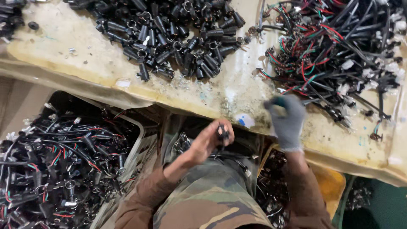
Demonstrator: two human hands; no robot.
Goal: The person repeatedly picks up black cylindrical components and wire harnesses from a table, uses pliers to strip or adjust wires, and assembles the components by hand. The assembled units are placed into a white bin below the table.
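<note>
My bare left hand point(208, 140) is over my lap, below the table edge, pinching a small black connector piece point(222, 132) with a black wire trailing from it. My right hand point(286, 119) wears a grey glove and rests at the table's front edge, fingers curled around something small and dark with a teal tint; what it is stays unclear. The gloved hand sits just below a tangle of black, red and green wired connectors point(335, 55) on the worn beige tabletop point(85, 55).
A heap of loose black connector housings point(174, 38) lies at the table's upper middle. A bin at lower left point(59, 169) is full of finished wired pieces. More wired parts sit near a yellow container point(328, 182) at lower right. Camouflage trousers point(212, 199) fill the bottom centre.
</note>
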